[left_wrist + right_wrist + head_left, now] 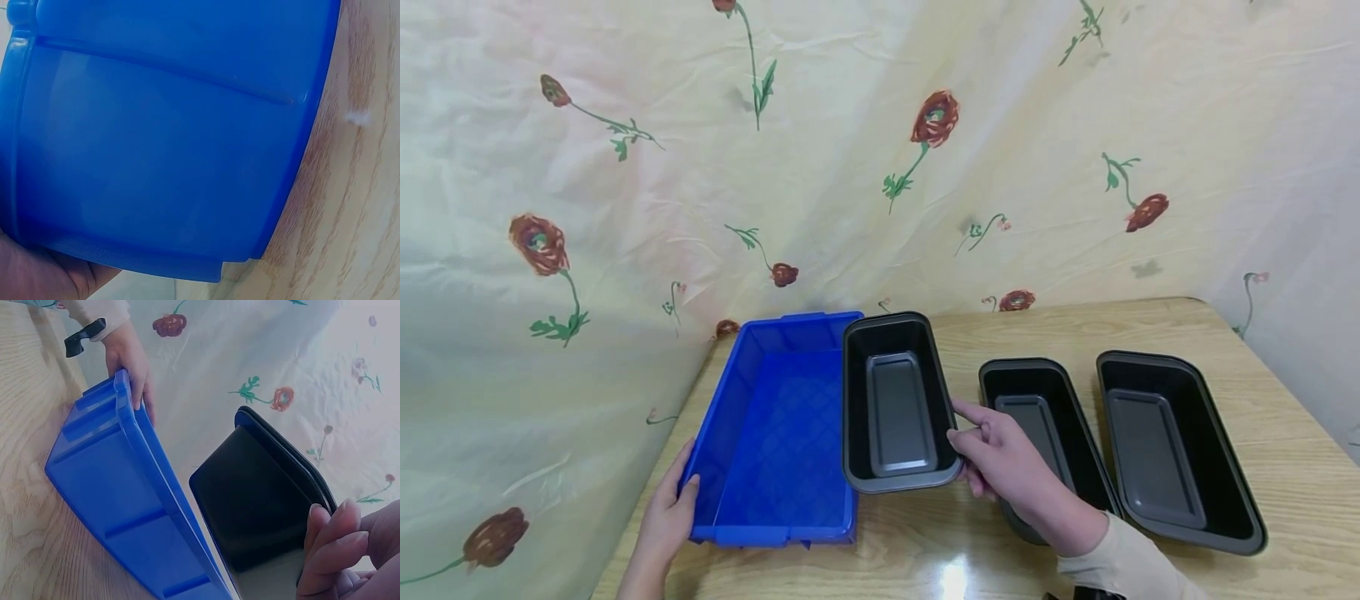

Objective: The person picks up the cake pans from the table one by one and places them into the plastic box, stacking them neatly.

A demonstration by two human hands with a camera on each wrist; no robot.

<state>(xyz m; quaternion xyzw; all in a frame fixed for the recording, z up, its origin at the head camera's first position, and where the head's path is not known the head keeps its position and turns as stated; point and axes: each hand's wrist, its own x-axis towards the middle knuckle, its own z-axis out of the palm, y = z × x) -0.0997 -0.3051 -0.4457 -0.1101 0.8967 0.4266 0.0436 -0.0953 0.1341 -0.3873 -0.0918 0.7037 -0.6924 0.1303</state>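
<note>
A blue plastic bin [782, 450] lies on the left part of the table, its visible floor bare. At its front left corner, my left hand [662, 517] grips the rim; in the right wrist view the fingers of that hand [132, 369] hook over the edge. My right hand [1007, 458] pinches the right rim of a dark loaf pan [901, 408], with the thumb on top and fingers beneath. This pan is held up beside the bin, overlapping its right wall in the head view. The right wrist view shows the pan's black outer side [250, 500].
Two more dark loaf pans, a nearer one [1033, 417] and a far-right one [1153, 454], stand side by side on the wooden table [947, 542]. My right forearm passes over the nearer one. A flowered cloth [850, 150] hangs behind the table.
</note>
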